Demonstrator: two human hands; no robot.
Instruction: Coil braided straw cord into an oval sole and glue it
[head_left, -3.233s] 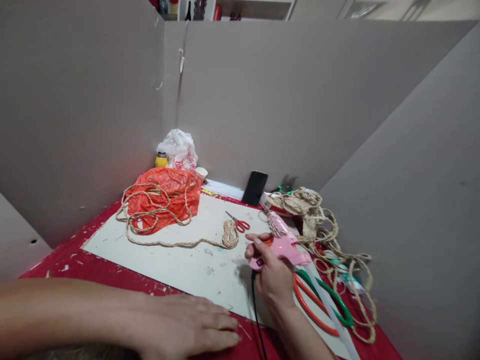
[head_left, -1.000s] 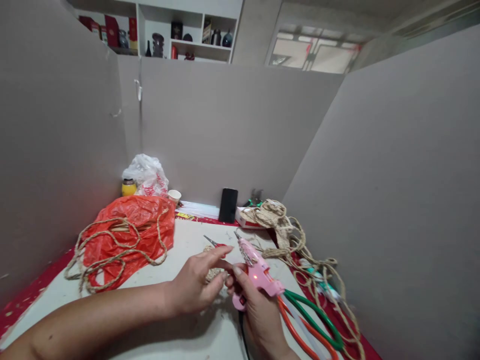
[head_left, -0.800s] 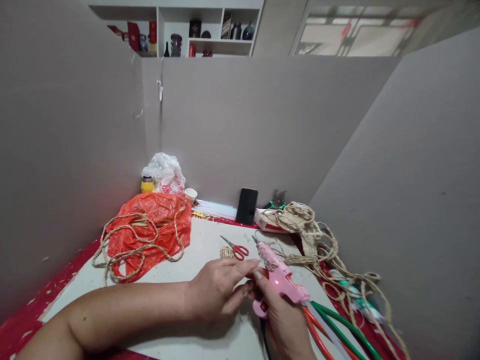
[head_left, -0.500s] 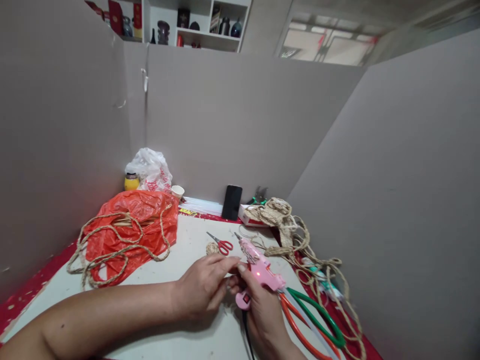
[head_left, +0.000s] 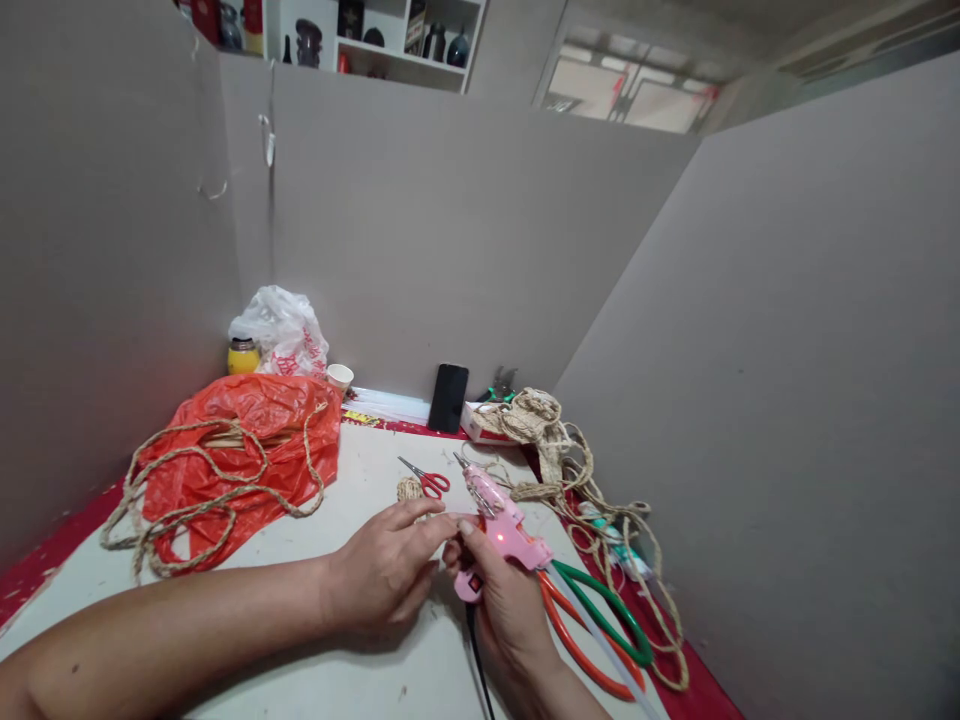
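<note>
My right hand (head_left: 514,600) is closed around the handle of a pink hot glue gun (head_left: 506,520). Its nozzle points away from me, a small light glows on its side, and a clear glue stick (head_left: 596,635) sticks out of the back. My left hand (head_left: 390,560) reaches across, its fingers bent and the fingertips meeting my right thumb beside the gun. Whatever those fingertips pinch is hidden. Just beyond my left hand lie a small woven straw piece (head_left: 409,488) and red-handled scissors (head_left: 429,481). Large shears with green and orange handles (head_left: 611,610) rest by my right wrist.
Braided straw cord (head_left: 217,490) lies over a red plastic bag (head_left: 277,440) at left. More cord (head_left: 551,440) is heaped at right. A phone (head_left: 448,398), a paper cup (head_left: 340,376) and a yellow jar (head_left: 242,357) stand at the back. Grey panels (head_left: 420,230) enclose the table.
The view has shifted slightly, so everything sits a little further left in the picture. Both hands keep nearly the same pose at the glue gun.
</note>
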